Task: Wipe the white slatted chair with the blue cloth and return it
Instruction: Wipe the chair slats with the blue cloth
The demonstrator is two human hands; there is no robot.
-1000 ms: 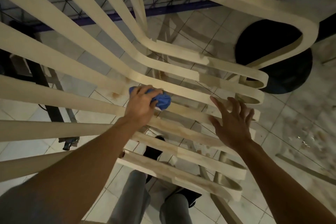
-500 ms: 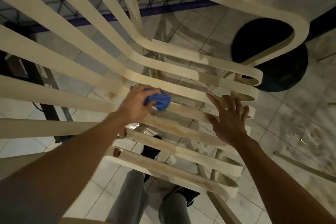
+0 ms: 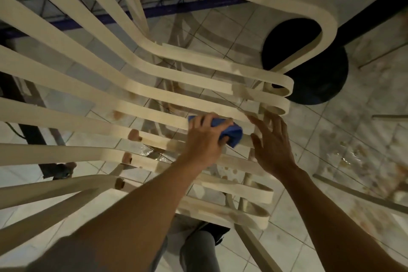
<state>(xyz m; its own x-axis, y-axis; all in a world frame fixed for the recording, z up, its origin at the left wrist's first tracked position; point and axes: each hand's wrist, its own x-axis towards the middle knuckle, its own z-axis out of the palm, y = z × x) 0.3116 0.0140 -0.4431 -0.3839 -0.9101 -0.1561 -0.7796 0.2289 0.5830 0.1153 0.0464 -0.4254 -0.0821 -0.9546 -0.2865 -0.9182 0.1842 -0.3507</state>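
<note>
The chair (image 3: 154,99) looks matt, stained painted wood; the cloth (image 3: 231,133) soft fabric; the floor (image 3: 364,139) glossy tile.

Head view, close, downward onto slatted chair (image 3: 66,115)

There is one white slatted chair (image 3: 66,115). Its slats are many and they overlap, so I cannot give an exact number, but at least four looped slat ends show on the right side. There is one blue cloth (image 3: 231,132). Two hands are in view, one left hand (image 3: 205,141) and one right hand (image 3: 273,146). At the near edge two legs (image 3: 196,254) in grey trousers show, one mostly hidden. On the far right of the floor there is one black round object (image 3: 320,77). Far behind there is one blue rail (image 3: 198,6).
</note>
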